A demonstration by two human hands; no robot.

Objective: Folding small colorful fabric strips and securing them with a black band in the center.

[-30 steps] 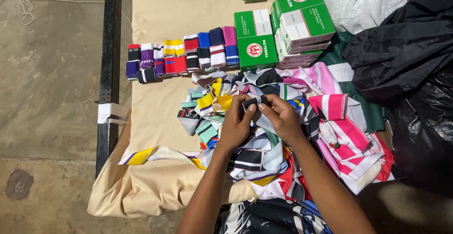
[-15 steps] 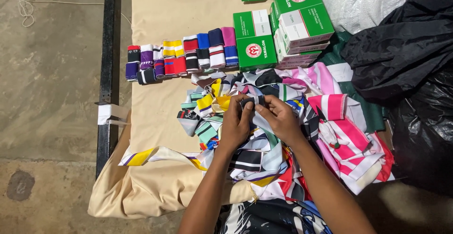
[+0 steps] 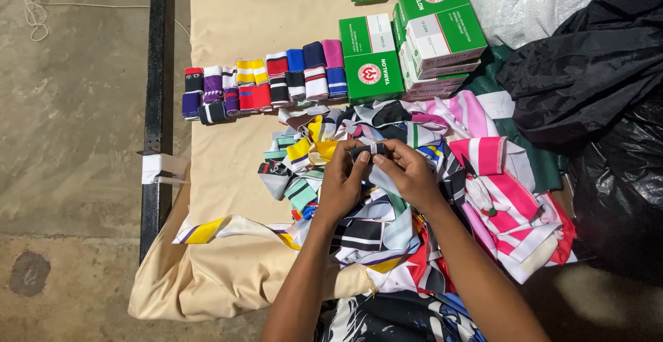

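I see my left hand (image 3: 343, 180) and right hand (image 3: 407, 173) together pinching a small dark rolled fabric band with a white stripe (image 3: 368, 150). It sits above the heap of striped multicoloured cloth strips (image 3: 387, 211), near the row of rolled coloured bands (image 3: 266, 80).

Two hands pinch a small dark knit strip above a heap of striped cloth pieces.

The left hand (image 3: 340, 184) and the right hand (image 3: 406, 173) meet over the loose pile of multicoloured striped knit strips (image 3: 414, 197), both gripping a short black-and-white folded band (image 3: 367, 150) between fingertips. The pile lies on a beige cloth sheet (image 3: 235, 169) spread over a concrete floor (image 3: 69, 142). Beyond the hands, a row of neatly folded coloured knit bands (image 3: 266, 80) lines up beside green and white cardboard boxes (image 3: 414, 35). Black plastic sacks (image 3: 601, 93) bulk at the right, and a black metal bar (image 3: 155, 93) runs along the sheet's left edge.
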